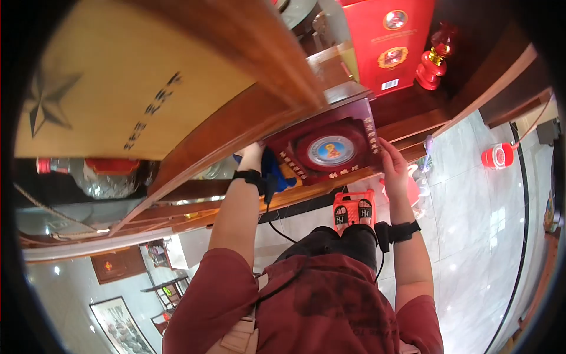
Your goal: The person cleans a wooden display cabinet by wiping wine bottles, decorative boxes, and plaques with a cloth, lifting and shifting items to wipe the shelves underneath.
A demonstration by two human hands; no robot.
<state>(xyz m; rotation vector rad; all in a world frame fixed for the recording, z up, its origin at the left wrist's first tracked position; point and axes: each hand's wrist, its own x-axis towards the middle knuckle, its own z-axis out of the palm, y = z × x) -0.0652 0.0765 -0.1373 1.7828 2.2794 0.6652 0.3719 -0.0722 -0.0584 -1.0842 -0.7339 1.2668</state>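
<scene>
At the edge of a wooden shelf (413,125), your right hand (394,162) pinches the right edge of a maroon box (323,145). Your left hand (253,153) reaches in beside the box's left end, near a blue cloth (275,172); its fingers are hidden, and whether they are closed on anything cannot be told. The box lies between your two hands, long axis running from left to right and climbing slightly rightward, its medallion (331,151) facing you. The right hand is the nearer, in contact. Both forearms stretch forward, black bands (250,178) strapped around them. Beyond the box, a red carton (386,44) and a red lamp (432,66) stand on the shelf. Below, your sandals (365,212) rest on a red stool (354,203).
</scene>
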